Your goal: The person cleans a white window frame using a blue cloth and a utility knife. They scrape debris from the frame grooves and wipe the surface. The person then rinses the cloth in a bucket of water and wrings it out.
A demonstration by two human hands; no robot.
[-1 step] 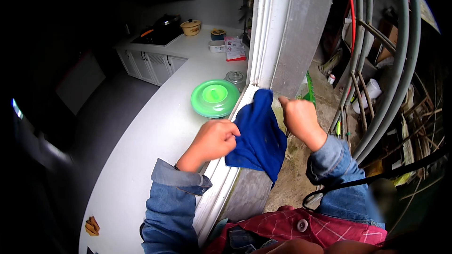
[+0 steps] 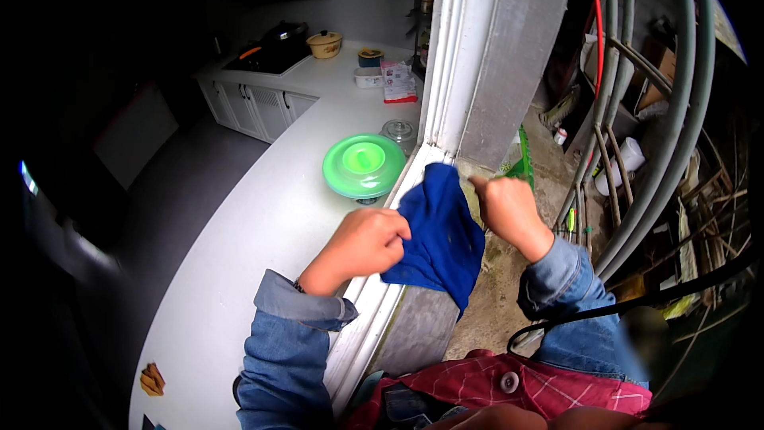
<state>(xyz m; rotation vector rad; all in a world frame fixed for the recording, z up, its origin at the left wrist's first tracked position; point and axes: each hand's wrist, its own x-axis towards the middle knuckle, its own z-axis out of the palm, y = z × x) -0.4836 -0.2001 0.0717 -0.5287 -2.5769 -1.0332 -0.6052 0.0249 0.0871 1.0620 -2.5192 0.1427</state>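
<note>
A dark blue cloth [image 2: 442, 243] is draped over the white window track [image 2: 374, 302] and hangs down on its outer side. My left hand [image 2: 362, 245] is closed on the cloth's left edge, with the fingers curled. Close by the cloth's upper right side is my right hand [image 2: 513, 211], also closed. It appears to grip the cloth, though the exact grip point is hidden. Left of the track, a green round lid [image 2: 364, 166] rests on a vessel on the white counter [image 2: 239, 271], with a clear glass lid [image 2: 397, 132] behind it.
A white window frame [image 2: 461, 48] rises ahead of my hands. Grey curved metal bars [image 2: 683, 111] stand at the right, with clutter beyond. A black cord [image 2: 637, 299] crosses my right sleeve. Farther back are a lidded pot [image 2: 325, 45], a stove [image 2: 267, 62] and a packet [image 2: 399, 81].
My right hand has moved slightly toward me, and the cloth's upper end has come down with it. My left hand has shifted a little; its place at the cloth's left edge is unchanged.
</note>
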